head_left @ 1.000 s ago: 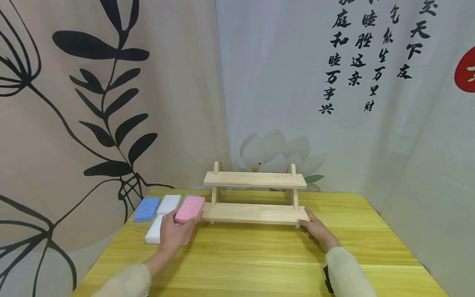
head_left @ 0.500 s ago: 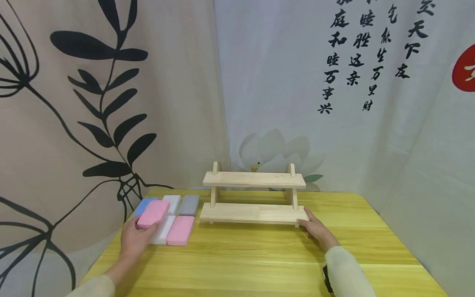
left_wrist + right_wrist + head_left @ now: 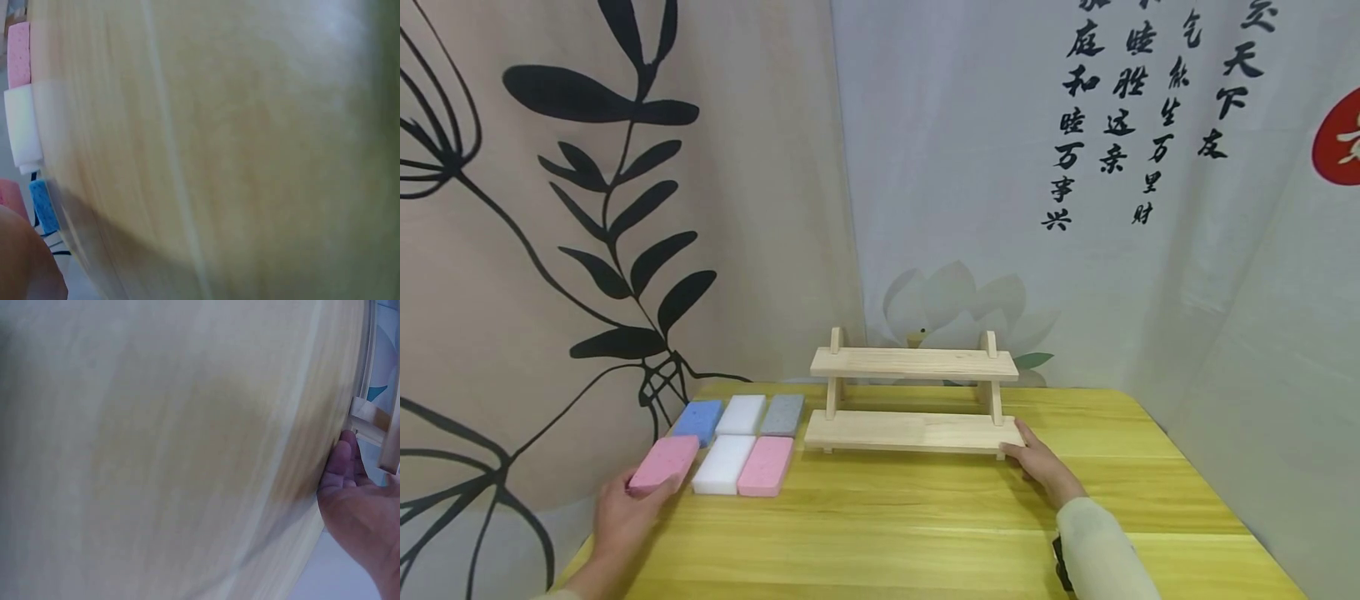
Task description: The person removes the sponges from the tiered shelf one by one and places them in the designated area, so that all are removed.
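Observation:
My left hand [image 3: 628, 517] holds a pink sponge [image 3: 664, 463] between thumb and fingers at the table's left edge, just in front of a blue sponge [image 3: 698, 421]. Only part of that held sponge [image 3: 11, 197] shows in the left wrist view, beyond the hand [image 3: 28, 262]. At the right end of a two-tier wooden shelf rack [image 3: 910, 427], my right hand [image 3: 1043, 468] grips the lower board, thumb on top and fingers below. The right wrist view has this hand [image 3: 362, 512] beside the rack's wood [image 3: 390, 444].
Two white sponges [image 3: 724, 464], a grey sponge [image 3: 782, 415] and another pink sponge [image 3: 766, 467] lie close together left of the rack. Everything stands on a yellow wooden table [image 3: 910, 533]. Behind it hangs a printed curtain [image 3: 955, 167].
My left hand has carried the pink sponge leftward from beside the rack, over the other sponges, and lowered it in front of the blue one. The right hand stays on the rack.

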`<act>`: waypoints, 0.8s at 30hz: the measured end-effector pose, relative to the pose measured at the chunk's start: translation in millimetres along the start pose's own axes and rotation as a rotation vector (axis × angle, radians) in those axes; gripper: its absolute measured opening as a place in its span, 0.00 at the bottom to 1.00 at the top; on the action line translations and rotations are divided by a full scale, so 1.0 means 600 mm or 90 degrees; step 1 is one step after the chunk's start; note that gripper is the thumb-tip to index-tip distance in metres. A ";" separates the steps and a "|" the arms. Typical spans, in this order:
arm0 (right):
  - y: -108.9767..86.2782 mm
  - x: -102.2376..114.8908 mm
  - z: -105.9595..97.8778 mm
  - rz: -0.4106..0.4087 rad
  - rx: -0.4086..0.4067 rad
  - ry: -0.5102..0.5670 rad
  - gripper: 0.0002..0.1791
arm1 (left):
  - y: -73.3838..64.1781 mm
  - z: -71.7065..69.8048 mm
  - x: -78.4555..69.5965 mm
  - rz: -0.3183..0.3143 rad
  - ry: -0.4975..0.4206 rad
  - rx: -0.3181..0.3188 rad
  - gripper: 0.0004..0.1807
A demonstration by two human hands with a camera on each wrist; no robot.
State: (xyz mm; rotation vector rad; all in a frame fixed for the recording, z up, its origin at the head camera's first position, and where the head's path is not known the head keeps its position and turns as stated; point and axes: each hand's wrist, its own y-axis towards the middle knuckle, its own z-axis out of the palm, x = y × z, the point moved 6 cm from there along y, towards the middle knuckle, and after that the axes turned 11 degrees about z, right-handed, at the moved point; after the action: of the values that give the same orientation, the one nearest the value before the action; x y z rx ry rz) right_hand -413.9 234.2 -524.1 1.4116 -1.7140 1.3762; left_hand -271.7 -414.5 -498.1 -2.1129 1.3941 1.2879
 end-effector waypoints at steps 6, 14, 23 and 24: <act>-0.015 0.008 0.004 -0.020 0.002 -0.019 0.52 | 0.003 0.004 0.007 0.015 0.005 0.012 0.55; -0.027 0.018 0.007 -0.017 0.001 -0.028 0.49 | 0.007 0.010 0.016 0.017 0.027 0.029 0.54; -0.018 0.010 0.005 -0.018 -0.001 -0.022 0.50 | 0.007 0.015 0.018 0.002 0.049 0.033 0.53; -0.018 0.010 0.005 -0.019 -0.003 -0.024 0.49 | 0.007 0.015 0.018 0.005 0.051 0.034 0.53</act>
State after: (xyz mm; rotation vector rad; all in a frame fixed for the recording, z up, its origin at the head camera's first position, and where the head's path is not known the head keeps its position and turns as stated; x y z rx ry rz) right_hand -405.5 229.9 -515.8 1.4620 -1.7122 1.3369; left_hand -278.2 -417.0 -511.0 -2.1472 1.4529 1.1683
